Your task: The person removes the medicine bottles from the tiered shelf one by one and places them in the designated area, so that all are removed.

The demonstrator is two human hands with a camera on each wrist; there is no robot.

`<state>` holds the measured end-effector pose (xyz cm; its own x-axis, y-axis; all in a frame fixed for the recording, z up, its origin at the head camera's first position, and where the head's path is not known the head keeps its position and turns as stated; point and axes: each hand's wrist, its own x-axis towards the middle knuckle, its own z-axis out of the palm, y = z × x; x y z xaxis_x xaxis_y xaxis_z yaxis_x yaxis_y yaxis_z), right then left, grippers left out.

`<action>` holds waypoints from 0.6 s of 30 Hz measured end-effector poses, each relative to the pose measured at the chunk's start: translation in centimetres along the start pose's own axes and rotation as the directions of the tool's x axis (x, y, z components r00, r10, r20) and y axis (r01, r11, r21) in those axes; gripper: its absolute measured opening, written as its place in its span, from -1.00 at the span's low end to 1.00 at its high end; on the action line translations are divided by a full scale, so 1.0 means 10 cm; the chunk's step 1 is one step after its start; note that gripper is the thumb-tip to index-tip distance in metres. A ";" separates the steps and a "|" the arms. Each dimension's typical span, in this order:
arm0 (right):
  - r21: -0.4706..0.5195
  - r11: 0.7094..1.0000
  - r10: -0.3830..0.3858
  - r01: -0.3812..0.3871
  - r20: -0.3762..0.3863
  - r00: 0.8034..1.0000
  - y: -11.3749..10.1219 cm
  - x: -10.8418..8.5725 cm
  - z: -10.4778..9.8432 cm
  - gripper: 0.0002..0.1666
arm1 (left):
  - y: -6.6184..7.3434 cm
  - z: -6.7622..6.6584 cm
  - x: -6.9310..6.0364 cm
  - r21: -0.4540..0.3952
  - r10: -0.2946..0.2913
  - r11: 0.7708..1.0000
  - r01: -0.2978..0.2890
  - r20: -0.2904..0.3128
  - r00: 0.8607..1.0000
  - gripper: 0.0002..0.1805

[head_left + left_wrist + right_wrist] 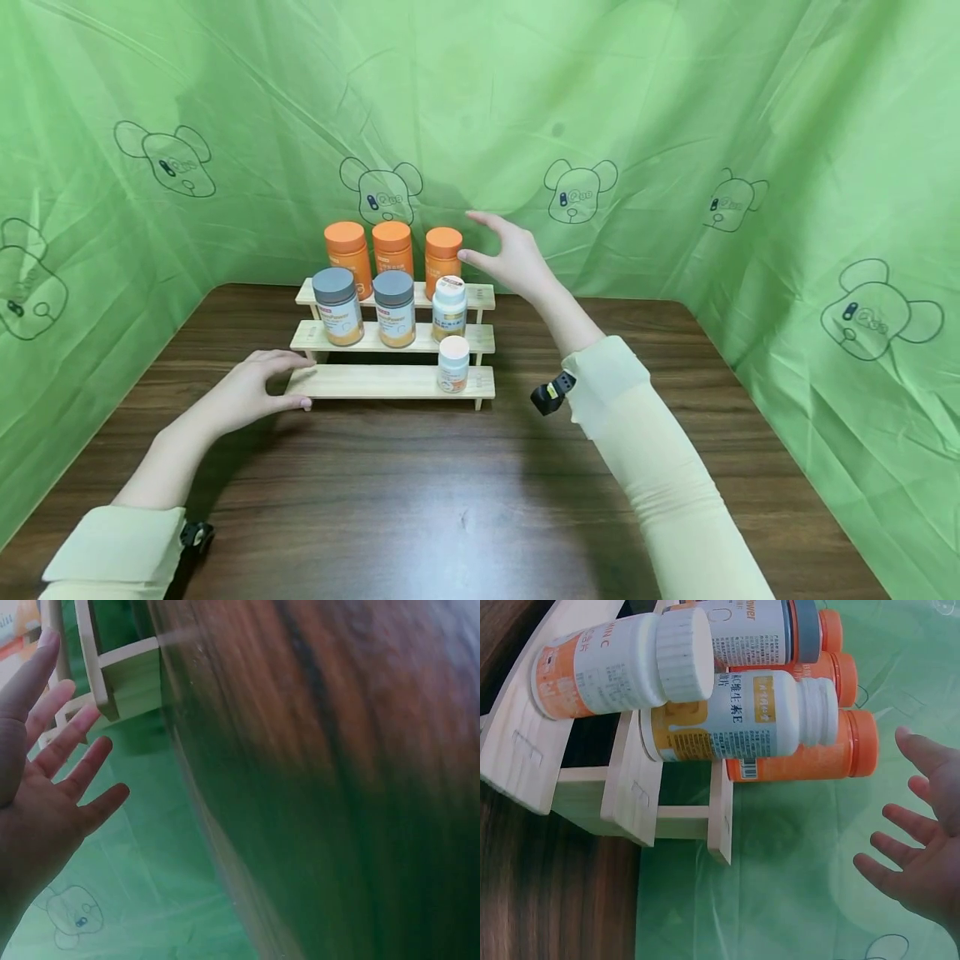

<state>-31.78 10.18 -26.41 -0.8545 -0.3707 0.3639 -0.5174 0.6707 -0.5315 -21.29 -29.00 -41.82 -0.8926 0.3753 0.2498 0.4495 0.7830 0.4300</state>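
Nearest, the brown wood-grain tabletop (pixel 465 500) runs back to the pale three-tier wooden rack (pixel 367 382), which stands by the far edge, closer to the far left corner than the far right. The left hand (pixel 236 397), thumb and fingers apart, is at the left end of its lowest tier; whether it touches, I cannot tell. At that tier's right end stands a small white bottle with a white cap (pixel 453 367). Behind, two grey-lidded jars with pale labels (pixel 339 312) and, at the right end, a white bottle with a gold label (pixel 449 315) partly block three orange cylindrical bottles (pixel 442 250) on the top tier. The right hand (pixel 517 262), empty with digits spread, is just beside the rightmost orange one. A green cloth curtain (pixel 480 100) hangs beyond the far edge.
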 end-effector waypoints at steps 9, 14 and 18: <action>0.094 0.995 0.040 -0.037 -0.029 0.999 0.01 0.12 0.21 -0.29 | -0.14 -0.02 0.01 -0.035 0.003 0.999 -0.002 0.050 0.999 -0.44; 0.193 0.980 0.060 -0.051 -0.044 0.997 0.06 0.15 0.34 -0.34 | -0.18 -0.03 0.03 -0.057 -0.025 0.998 0.029 0.084 0.996 -0.47; 0.241 0.970 0.053 -0.043 -0.037 0.998 0.07 0.18 0.42 -0.35 | -0.23 -0.04 0.02 -0.067 -0.073 0.995 0.081 0.113 0.991 -0.47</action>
<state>-33.88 7.24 -29.36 -0.8784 -0.3105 0.3634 -0.4766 0.5113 -0.7152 -22.49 -30.91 -42.37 -0.9210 0.3711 0.1182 0.3775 0.7758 0.5056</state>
